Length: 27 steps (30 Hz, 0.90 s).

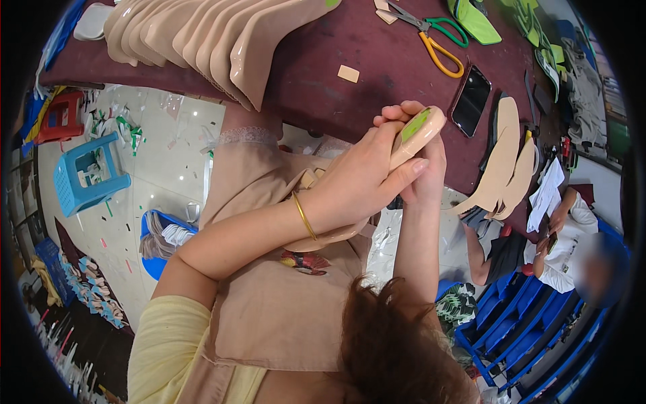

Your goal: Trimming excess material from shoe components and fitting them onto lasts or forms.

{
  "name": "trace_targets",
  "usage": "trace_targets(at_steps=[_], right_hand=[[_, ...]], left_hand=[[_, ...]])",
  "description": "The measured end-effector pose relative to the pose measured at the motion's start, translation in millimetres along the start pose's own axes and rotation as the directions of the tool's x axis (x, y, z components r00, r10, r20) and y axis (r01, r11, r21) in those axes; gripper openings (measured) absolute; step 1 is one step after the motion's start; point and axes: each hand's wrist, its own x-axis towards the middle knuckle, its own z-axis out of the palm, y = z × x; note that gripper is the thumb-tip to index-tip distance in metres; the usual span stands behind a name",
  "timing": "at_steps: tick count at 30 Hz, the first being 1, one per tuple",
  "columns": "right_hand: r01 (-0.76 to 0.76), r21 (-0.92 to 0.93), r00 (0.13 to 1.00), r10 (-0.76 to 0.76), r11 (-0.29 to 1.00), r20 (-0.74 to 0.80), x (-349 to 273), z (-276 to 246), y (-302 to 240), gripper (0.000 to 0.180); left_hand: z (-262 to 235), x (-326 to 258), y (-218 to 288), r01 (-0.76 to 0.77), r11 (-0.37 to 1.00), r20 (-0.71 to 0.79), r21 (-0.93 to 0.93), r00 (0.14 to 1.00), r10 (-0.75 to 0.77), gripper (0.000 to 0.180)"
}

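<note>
Glossy piece held between two hands, its smooth skin the weak point

The beige piece point(420, 141) sits between the left hand point(363, 172) and the right hand point(434, 165), its rounded end poking out just past the fingers. The left thumb lies stretched along its near side while the other left fingers bend around behind it, mostly hidden, so the hand is closed on the piece. The right palm cups the far side; whether those fingers press or merely support, I cannot tell.

The likeliest trouble is a slip: the surface shines, and a loose right hand would let the piece twist under the left thumb. Uneven pressure could also push the green patch point(416, 125), just beside the knuckles, out of line if it is not firmly fixed. A dropped piece might strike the phone point(472, 99), which lies on the table point(303, 87) to the right of the fingers.

The rounded end points away from the body and to the right. From there the long axis slants back leftward, beneath the left palm. A pale curved edge below the left wrist may belong to it; the covering hand leaves that unsettled.
</note>
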Motion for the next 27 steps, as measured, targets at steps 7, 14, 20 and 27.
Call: trace_targets(at_steps=[7, 14, 20, 27], right_hand=[[0.056, -0.356, 0.998, -0.059, 0.933, 0.002, -5.8, -18.4, -11.8, 0.048], [-0.127, -0.565, 0.986, 0.166, 0.815, 0.018, -1.0, -6.3, -53.3, 0.031], [0.160, -0.548, 0.936, 0.050, 0.821, 0.348, 57.7, -21.4, -82.9, 0.054], [0.092, -0.838, 0.917, -0.282, -0.538, 0.281, 172.3, -107.8, -74.0, 0.068]], left_hand=[[-11.1, 3.7, -0.1, 0.459, 0.794, 0.389, -0.399, 0.869, -0.306, 0.040], [-16.8, 10.5, -1.6, 0.559, 0.748, 0.488, -0.358, 0.795, -0.361, 0.037], [-22.5, 51.2, 7.6, -0.164, 0.985, 0.162, 0.050, 0.975, 0.154, 0.038], [-26.7, 114.7, -53.8, 0.070, 0.476, -0.144, 0.877, 0.982, 0.121, 0.075]])
